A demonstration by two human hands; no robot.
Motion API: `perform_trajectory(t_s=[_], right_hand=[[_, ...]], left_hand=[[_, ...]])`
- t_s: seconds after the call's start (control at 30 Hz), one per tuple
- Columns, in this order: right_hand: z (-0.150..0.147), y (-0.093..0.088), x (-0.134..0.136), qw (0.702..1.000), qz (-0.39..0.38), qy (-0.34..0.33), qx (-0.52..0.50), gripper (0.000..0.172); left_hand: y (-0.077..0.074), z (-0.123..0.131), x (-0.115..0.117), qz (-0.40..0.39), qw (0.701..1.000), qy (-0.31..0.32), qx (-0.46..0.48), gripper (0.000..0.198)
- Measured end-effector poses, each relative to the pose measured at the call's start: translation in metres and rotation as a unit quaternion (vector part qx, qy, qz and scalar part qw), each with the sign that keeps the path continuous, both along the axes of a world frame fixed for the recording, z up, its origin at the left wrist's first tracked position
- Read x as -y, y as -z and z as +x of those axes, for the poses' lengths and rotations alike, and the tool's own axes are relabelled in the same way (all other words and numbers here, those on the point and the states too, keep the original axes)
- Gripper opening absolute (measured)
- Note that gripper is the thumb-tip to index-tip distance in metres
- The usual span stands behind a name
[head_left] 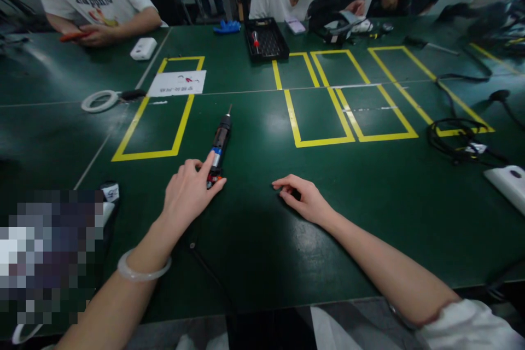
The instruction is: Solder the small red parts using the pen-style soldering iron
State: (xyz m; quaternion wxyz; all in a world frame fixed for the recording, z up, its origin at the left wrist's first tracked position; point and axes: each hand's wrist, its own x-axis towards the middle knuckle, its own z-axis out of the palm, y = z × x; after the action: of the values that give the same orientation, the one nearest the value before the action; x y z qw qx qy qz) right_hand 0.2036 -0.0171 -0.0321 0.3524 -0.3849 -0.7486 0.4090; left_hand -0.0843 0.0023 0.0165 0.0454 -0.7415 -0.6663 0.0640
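Note:
Lying on the green table is a slim electric screwdriver (pixel 222 136) with a dark body, a blue and silver band and a metal bit that points away from me. My left hand (pixel 191 188) is closed over its near end, index finger on the band and thumb along the right side. Red and orange parts show between thumb and index finger; the other fingertips are hidden. My right hand (pixel 302 197) rests on the table to the right, apart from the tool. Its fingers are loosely bent, with a gap to the thumb and nothing held.
Yellow tape frames (pixel 325 142) mark the table. A printed sheet (pixel 177 83) and a coiled white cable (pixel 99 101) lie left. A black tray (pixel 266 38) stands at the back, near other people. Black cables (pixel 457 139) and a white device (pixel 508 186) are at right.

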Motion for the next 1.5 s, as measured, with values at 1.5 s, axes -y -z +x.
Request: perform_trajectory(t_s=[1.5], right_hand=[[0.000, -0.001, 0.000, 0.994, -0.084, -0.034, -0.067, 0.031]], left_hand=[[-0.006, 0.070, 0.002, -0.289, 0.745, 0.054, 0.599, 0.038]])
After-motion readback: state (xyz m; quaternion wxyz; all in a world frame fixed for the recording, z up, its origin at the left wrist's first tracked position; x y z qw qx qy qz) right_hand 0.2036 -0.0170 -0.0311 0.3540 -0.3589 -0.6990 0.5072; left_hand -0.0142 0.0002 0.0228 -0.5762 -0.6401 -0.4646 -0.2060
